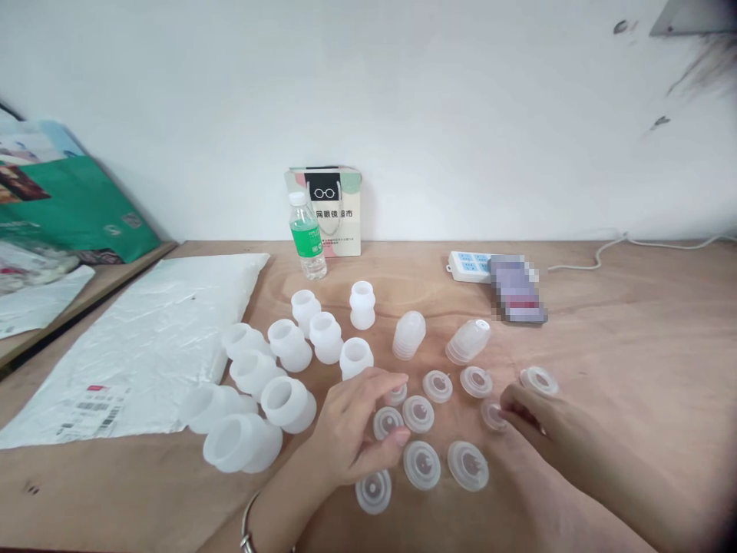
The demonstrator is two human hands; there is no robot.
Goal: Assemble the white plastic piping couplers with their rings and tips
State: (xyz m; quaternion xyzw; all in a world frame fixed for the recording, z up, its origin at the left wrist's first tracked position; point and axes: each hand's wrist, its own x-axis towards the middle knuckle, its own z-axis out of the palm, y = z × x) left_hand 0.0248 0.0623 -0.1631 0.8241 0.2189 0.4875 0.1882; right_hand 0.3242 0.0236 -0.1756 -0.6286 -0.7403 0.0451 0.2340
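Note:
Several clear round plastic lids (421,465) lie spread over the wooden table in front of me. My left hand (360,426) hovers low among them, thumb and index finger apart on either side of a small lid (388,424), holding nothing. Another lid (397,394) is partly covered by its index fingertip. On the right, my right hand (538,418) pinches the edge of a clear lid (494,415) at table level. One more lid (540,380) rests just beyond that hand. Several frosted white waisted plastic cups (289,403) stand or lean left of my left hand.
Two clear domed stacks of cups (409,336) stand behind the lids. Farther back are a water bottle (308,238), a paper bag (345,223), a power strip (469,266) and a blurred phone (517,288). A white plastic mailer (143,338) covers the left side.

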